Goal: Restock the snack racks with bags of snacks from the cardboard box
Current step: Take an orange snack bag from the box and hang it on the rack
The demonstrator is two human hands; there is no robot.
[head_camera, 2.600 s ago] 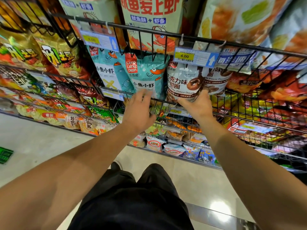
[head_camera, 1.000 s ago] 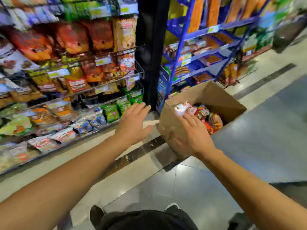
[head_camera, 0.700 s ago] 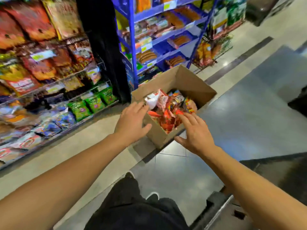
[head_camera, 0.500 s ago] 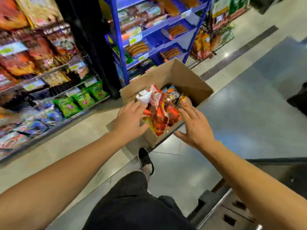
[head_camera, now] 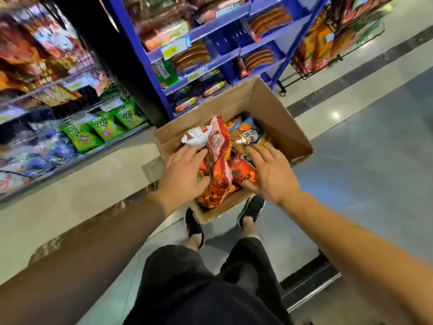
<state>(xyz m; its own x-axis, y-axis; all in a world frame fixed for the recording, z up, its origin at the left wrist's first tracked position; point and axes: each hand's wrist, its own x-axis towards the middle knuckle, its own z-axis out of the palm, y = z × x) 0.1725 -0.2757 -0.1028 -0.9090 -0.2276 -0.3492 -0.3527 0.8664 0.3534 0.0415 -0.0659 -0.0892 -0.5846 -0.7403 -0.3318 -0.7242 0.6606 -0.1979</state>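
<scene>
The snack rack (head_camera: 77, 127) is standing at my far left with green bags on its low shelf. My left hand (head_camera: 185, 174) is lying with fingers straight on the snack bags (head_camera: 219, 158) piled in the cardboard box (head_camera: 276, 118) on the floor before my feet; my right hand (head_camera: 271, 172) is spreading flat on their other side, gripping nothing.

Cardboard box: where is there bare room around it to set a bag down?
Bare grey floor lies right of the cardboard box; pale floor lies between it and the snack racks. Inside, snack bags crowd under both hands.
</scene>
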